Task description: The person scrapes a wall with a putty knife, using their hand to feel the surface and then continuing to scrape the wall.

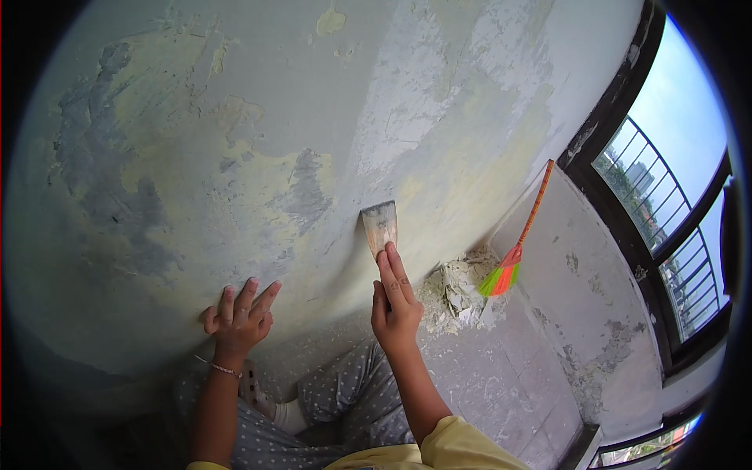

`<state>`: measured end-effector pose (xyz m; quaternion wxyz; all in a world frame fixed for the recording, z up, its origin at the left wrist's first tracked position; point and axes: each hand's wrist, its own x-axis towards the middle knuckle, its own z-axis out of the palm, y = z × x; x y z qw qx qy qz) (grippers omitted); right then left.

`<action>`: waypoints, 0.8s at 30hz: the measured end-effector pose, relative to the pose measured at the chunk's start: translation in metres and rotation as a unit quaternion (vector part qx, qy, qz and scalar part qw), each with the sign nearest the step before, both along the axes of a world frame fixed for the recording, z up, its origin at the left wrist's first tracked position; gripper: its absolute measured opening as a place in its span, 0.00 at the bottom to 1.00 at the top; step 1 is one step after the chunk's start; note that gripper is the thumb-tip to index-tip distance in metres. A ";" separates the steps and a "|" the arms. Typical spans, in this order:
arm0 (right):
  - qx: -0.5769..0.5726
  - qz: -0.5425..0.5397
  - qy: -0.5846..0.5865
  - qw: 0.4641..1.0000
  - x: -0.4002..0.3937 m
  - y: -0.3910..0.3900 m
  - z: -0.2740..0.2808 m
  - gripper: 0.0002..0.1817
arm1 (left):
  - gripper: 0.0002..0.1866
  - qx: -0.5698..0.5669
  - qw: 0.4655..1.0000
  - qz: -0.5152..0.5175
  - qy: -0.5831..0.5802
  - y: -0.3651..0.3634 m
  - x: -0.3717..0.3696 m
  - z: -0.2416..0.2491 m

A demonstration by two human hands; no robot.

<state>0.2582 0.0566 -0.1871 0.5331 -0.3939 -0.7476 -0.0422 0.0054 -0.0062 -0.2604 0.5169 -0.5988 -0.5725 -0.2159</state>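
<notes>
My right hand point(397, 308) grips a putty knife point(381, 225), two fingers stretched along its blade. The blade's wide edge points up and lies close against the wall point(313, 117). Around it the wall is patchy, with grey, white and yellowish areas where paint has come off. To the left, my left hand point(241, 317) has its fingers spread, the fingertips at the lower part of the wall and nothing held. The putty knife's handle is hidden in my right hand.
A heap of paint flakes point(458, 294) lies on the floor in the corner. A broom point(505, 270) with an orange and green head leans there. Dust and chips cover the floor point(501, 376). At the right is a dark-framed window point(662, 180) with railings outside.
</notes>
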 end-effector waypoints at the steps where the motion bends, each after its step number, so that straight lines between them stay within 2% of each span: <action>1: -0.010 0.003 0.009 1.000 -0.004 -0.004 -0.001 0.28 | 0.26 -0.001 1.000 -0.001 0.000 0.002 0.000 -0.002; 6: -0.067 0.011 0.015 0.998 -0.019 -0.028 -0.026 0.28 | 0.25 0.020 1.000 0.016 -0.011 0.003 0.001 -0.004; 8: -0.048 0.010 0.027 0.998 -0.024 -0.015 -0.013 0.28 | 0.25 0.019 1.000 0.015 -0.010 0.004 0.000 -0.005; 10: -0.007 0.002 0.066 0.998 -0.027 -0.003 0.024 0.28 | 0.24 0.008 1.000 0.009 -0.008 0.002 -0.001 -0.005; 13: 0.001 -0.006 0.044 0.999 -0.021 -0.004 0.049 0.29 | 0.24 0.014 1.000 -0.009 -0.001 0.001 -0.001 -0.001; 17: -0.048 0.008 -0.013 0.999 -0.011 -0.026 0.007 0.30 | 0.24 0.018 1.000 0.007 -0.013 0.001 -0.002 -0.003; 20: -0.048 0.007 0.009 0.999 -0.018 -0.026 0.009 0.29 | 0.24 0.021 1.000 0.005 -0.020 0.002 0.000 -0.002; 24: 0.018 0.004 0.046 0.999 -0.018 -0.002 0.075 0.29 | 0.25 0.015 1.000 -0.002 -0.021 0.001 -0.001 -0.003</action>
